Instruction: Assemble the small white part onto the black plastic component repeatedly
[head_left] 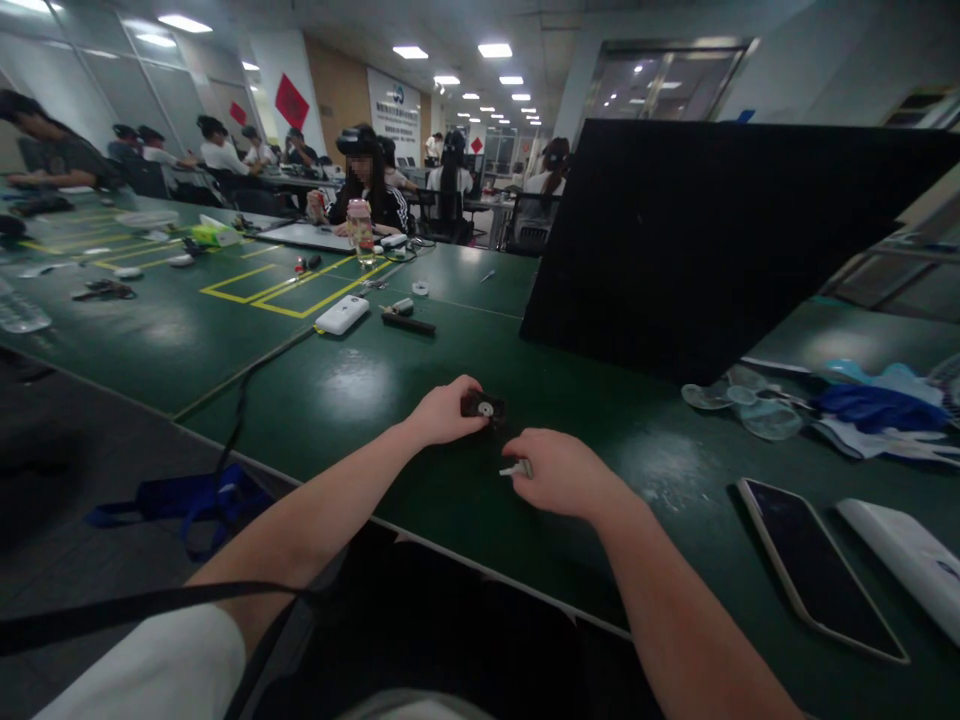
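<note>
My left hand point(442, 412) is closed round a small dark block-like part point(495, 407) with a pale round disc on its face. The thumb and fingers grip it from its left side, just over the green table. To the right and a little nearer to me, my right hand point(559, 470) pinches a small whitish piece point(513, 469) between thumb and fingers. Its exact kind is too small to make out. A narrow gap separates the two hands.
Ahead lie a white power bank point(343, 315), a dark bar point(409, 323) and a tape roll point(420, 289). A large black panel point(705, 240) stands at the right. A phone point(821, 565) and a white box-shaped item point(911, 560) lie near my right arm. Other people sit beyond.
</note>
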